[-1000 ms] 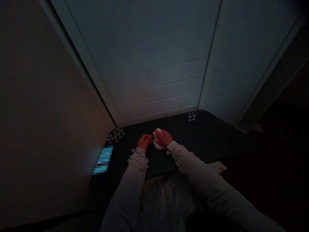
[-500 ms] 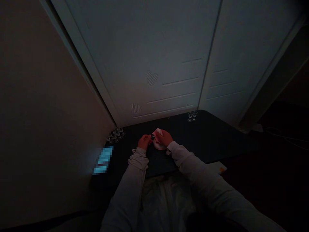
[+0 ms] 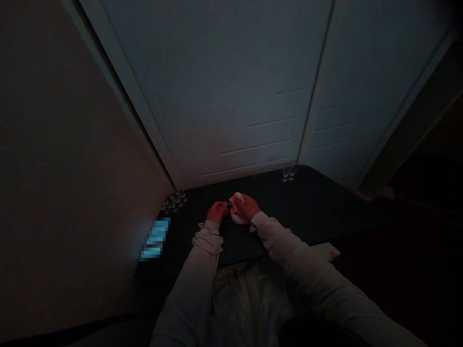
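The room is very dark. Both my hands meet over the middle of a black table (image 3: 311,207). My right hand (image 3: 246,207) is closed around a pale pink cloth (image 3: 237,198), which bunches above and below its fingers. My left hand (image 3: 216,212) is closed in a pinch just left of it, holding a small dark thing (image 3: 229,206) that I cannot make out against the cloth. Long pale sleeves cover both my arms.
Several small clear glasses (image 3: 174,201) cluster at the table's left back corner, and two more glasses (image 3: 288,173) stand at the back edge. White closet doors (image 3: 253,96) rise behind the table. A glowing blurred screen (image 3: 155,239) lies at the left edge. A pale box (image 3: 327,251) sits low right.
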`<action>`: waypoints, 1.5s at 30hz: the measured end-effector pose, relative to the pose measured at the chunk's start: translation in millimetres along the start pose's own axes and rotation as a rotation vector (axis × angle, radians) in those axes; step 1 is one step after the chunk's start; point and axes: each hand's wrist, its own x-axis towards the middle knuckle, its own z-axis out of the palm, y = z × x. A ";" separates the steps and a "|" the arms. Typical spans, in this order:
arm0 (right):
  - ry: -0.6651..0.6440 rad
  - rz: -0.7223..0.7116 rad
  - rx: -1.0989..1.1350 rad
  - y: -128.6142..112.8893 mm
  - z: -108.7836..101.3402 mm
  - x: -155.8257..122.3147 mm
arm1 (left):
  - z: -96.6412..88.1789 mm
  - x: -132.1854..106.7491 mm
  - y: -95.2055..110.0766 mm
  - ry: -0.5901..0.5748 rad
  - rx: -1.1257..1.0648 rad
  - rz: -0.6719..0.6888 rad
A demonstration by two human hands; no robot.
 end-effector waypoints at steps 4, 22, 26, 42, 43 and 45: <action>-0.014 -0.017 0.039 0.7 0.7 -1.0 | 0.8 -1.8 3.2 -0.001 0.003 -0.006; -0.036 -0.001 0.047 -1.9 -1.6 -1.0 | 1.0 -3.2 5.3 0.011 -0.009 -0.021; -0.039 0.026 0.045 -4.1 -2.7 -2.1 | 0.9 -2.7 4.3 0.007 -0.007 -0.027; -0.018 0.017 0.018 -3.8 -1.6 -2.5 | 0.6 -1.7 2.6 0.006 -0.001 -0.012; -0.019 0.016 0.024 -4.4 -2.2 -2.6 | 0.6 -1.7 2.7 0.004 0.001 -0.011; -0.028 0.012 0.032 -5.4 -3.1 -2.6 | 0.6 -2.2 3.5 0.003 0.006 -0.008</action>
